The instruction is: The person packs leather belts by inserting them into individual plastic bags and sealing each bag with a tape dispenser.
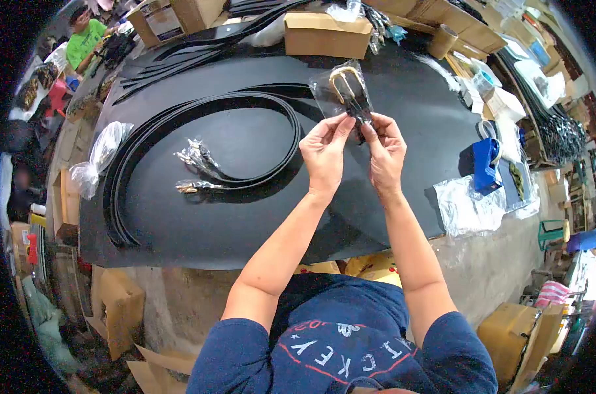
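Observation:
My left hand (pixel 324 150) and my right hand (pixel 385 151) are raised close together over the black table. Between them they pinch a black belt just below its gold-coloured buckle (pixel 341 87). A clear plastic bag (pixel 323 85) covers the buckle and spreads out around it. Thumbs and fingertips of both hands press on the wrapped strap. Left of my hands, a bundle of black belts (pixel 199 102) lies in a wide loop. Plastic-wrapped buckles (pixel 198 156) sit at its inner ends.
A cardboard box (pixel 327 37) stands at the table's back, with more black straps (pixel 180 60) beside it. At right are a blue tape dispenser (pixel 487 165) and clear plastic bags (pixel 469 211); another plastic bag (pixel 104 157) lies at the left edge. A person in green (pixel 85 41) sits far left.

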The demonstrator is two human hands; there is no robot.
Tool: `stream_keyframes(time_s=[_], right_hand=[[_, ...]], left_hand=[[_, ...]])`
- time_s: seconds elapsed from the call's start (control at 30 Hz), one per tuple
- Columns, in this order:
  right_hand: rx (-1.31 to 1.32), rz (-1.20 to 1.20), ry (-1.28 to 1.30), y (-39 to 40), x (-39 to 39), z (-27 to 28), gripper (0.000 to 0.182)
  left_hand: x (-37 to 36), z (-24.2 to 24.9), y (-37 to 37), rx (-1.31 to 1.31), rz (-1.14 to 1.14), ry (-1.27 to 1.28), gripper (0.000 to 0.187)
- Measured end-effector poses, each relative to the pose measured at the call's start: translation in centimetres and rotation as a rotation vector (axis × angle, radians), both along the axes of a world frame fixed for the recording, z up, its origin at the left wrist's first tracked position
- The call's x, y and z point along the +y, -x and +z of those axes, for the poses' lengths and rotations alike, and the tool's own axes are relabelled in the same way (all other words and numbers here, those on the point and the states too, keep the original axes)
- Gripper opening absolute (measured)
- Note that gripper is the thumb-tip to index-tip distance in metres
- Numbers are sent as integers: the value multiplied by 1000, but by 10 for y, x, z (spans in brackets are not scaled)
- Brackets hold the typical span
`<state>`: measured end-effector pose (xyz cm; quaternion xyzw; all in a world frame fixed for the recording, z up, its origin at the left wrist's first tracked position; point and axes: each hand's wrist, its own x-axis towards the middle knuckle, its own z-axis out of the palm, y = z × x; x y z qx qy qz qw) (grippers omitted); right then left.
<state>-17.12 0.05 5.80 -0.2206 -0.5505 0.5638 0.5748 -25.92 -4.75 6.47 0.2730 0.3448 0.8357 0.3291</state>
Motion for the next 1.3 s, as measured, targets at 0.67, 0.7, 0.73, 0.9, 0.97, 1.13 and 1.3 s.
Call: stream_keyframes(time_s=[0.67, 0.7, 0.73, 0.9, 0.97, 1.13, 1.3], right_hand=[[-1191, -628, -843, -176, -49, -8, 37], [-1187, -634, -837, -182, -46, -10, 37], [-1142, -563, -869, -187, -45, -14, 28], [-1025, -369, -836, -197, -50, -26, 10], [-1016, -373, -798, -199, -49, -28, 8], [-984, -403, -620, -195, -52, -25, 2], [-976, -486, -440, -192, -47, -30, 9]], left_hand=[[21, -25, -78, 1708, 33, -287, 14], [19, -28, -79, 1774, 21, -282, 15], [17, -32, -79, 1812, -15, -276, 16], [10, -44, -79, 1877, -85, -290, 15], [12, -47, -76, 1879, -94, -308, 14], [33, -50, -62, 1644, -343, -305, 8], [48, -46, -60, 1281, -777, 26, 9]])
